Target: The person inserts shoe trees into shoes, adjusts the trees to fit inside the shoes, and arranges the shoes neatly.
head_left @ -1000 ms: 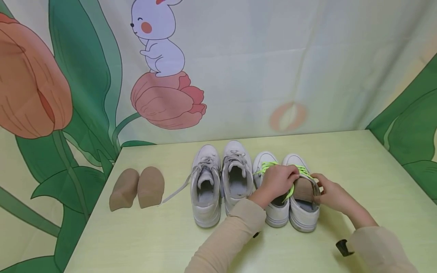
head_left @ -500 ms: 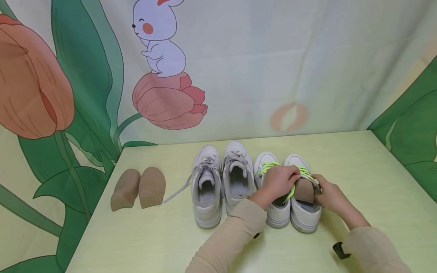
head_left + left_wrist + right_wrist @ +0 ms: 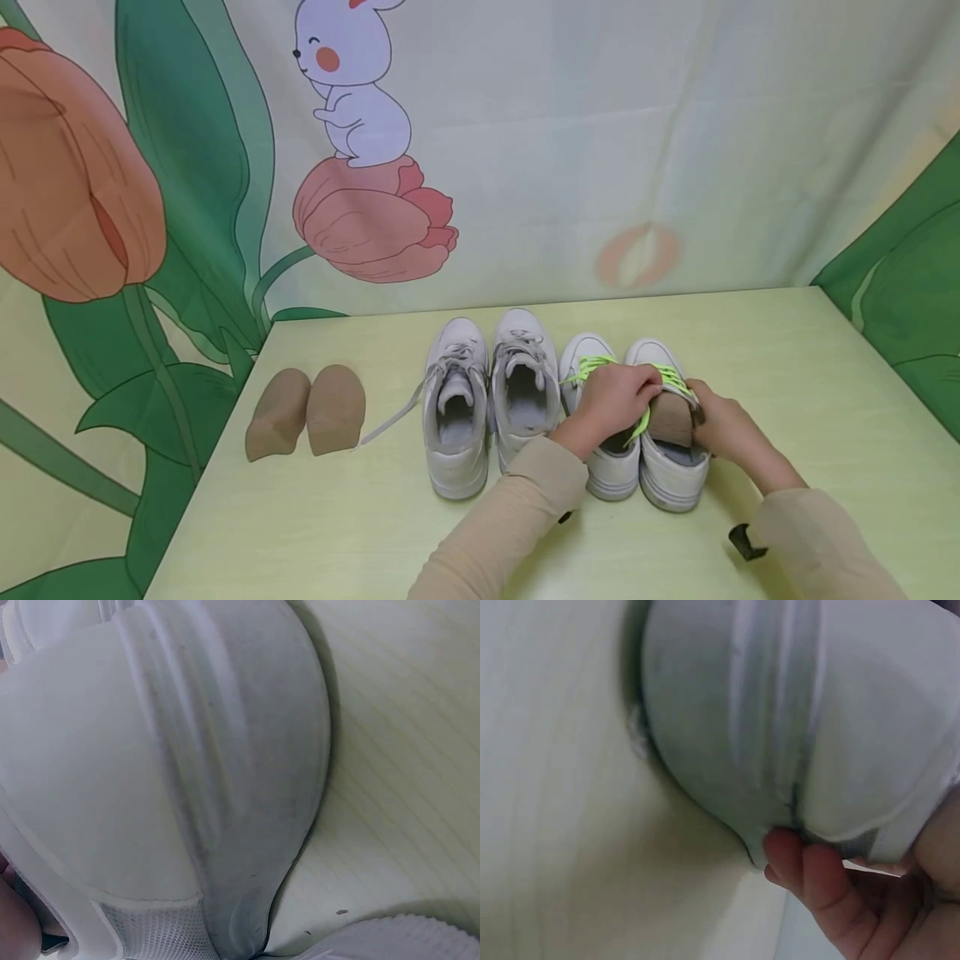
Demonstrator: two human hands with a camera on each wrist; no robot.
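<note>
A white sneaker with neon-green laces [image 3: 672, 479] stands at the right end of the row, a brown toe-shaped shoe insert [image 3: 671, 419] partly inside its opening. My left hand [image 3: 617, 400] reaches over the neighbouring green-laced sneaker [image 3: 612, 479] and pinches the tongue area of the right one; its fingertips are partly hidden. On the outer side, my right hand [image 3: 729, 427] grips the same sneaker's collar. The right wrist view shows its fingers [image 3: 825, 874] against the sneaker's side. Heels fill most of both wrist views.
Two white sneakers with grey laces [image 3: 456, 475] stand left of the green-laced pair, one lace trailing over the table [image 3: 300, 533]. Two more brown inserts [image 3: 336, 410] lie at the table's left. A printed curtain [image 3: 525, 167] hangs behind.
My right hand has shifted slightly and closed more snugly round the sneaker's outer collar. The sneaker's heel has edged a little right. My left hand stays nearly still.
</note>
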